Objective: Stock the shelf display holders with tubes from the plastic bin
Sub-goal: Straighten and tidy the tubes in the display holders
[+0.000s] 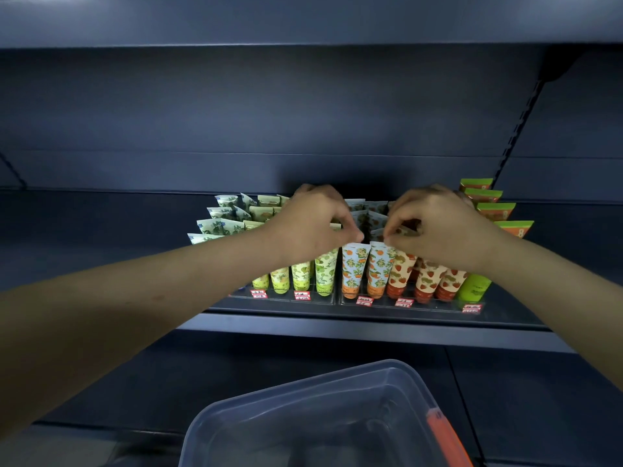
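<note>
Both forearms reach forward, level, to the shelf. Left hand: knuckles up, fingers curled, thumb and forefinger pinching the crimped top of the left orange-print tube. Right hand: same pose, pinching the top of the right orange-print tube. Both tubes stand cap-down, side by side, in the front row of the clear display holder. The plastic bin sits below, near the camera.
</note>
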`<state>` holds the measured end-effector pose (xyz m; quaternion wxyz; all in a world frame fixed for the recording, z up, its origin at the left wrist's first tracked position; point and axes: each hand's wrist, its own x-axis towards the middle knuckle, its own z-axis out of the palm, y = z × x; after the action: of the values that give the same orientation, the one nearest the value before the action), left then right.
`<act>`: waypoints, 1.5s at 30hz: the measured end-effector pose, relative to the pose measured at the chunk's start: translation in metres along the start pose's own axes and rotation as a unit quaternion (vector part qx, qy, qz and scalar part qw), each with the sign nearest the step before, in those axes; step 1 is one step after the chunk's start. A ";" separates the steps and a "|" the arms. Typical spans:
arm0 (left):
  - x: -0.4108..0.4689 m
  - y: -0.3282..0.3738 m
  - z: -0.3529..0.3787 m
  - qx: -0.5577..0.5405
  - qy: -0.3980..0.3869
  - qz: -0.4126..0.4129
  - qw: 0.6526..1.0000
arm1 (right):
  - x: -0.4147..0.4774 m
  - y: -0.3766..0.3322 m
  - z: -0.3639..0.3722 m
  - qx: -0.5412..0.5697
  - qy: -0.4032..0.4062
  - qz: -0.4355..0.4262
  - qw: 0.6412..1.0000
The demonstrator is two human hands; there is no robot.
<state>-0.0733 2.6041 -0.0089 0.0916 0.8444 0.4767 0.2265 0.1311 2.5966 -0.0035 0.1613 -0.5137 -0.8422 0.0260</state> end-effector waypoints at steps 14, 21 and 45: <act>0.055 -0.011 0.001 0.101 -0.084 0.019 0.991 | 0.051 0.008 -0.001 -0.084 -0.083 0.019 0.993; 0.049 -0.019 0.008 0.115 -0.076 0.062 0.989 | 0.047 0.012 0.001 -0.050 -0.084 0.021 0.995; 0.040 -0.015 0.004 0.028 -0.080 -0.011 0.996 | 0.036 0.017 0.002 -0.030 -0.030 -0.006 0.999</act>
<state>-0.0651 2.6462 -0.0062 0.1082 0.8565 0.4836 0.1442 0.1293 2.6363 -0.0004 0.1209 -0.5122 -0.8502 0.0152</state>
